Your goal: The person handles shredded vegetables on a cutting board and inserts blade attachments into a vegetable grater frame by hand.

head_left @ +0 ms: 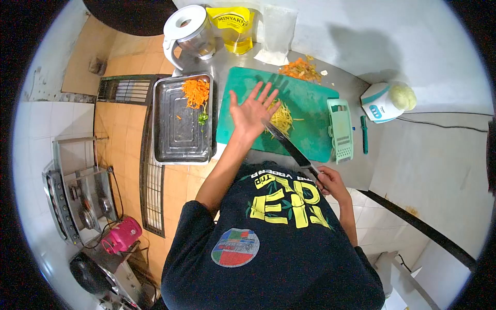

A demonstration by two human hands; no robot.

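My left hand (251, 114) is held palm up over the green cutting board (243, 82), fingers spread, nothing in it. In my right hand (333, 183), closed around the handle, is a kitchen knife (293, 148). Its dark blade slants up and left, and the tip overlaps the edge of my left palm in this view. Beside the left fingers lies a heap of thin pale yellow-green vegetable strips (281, 120) on the board. A light green grater (340, 133) rests along the board's right edge.
Left of the board stands a metal tray (157, 121) with shredded carrot (196, 93) and green bits (202, 119). Behind are a lidded jug (190, 33), a yellow oil pouch (231, 26) and vegetable peelings (299, 71). To the right are a green-handled tool (365, 135) and a white-and-blue appliance (378, 107) bearing a pale vegetable (402, 96).
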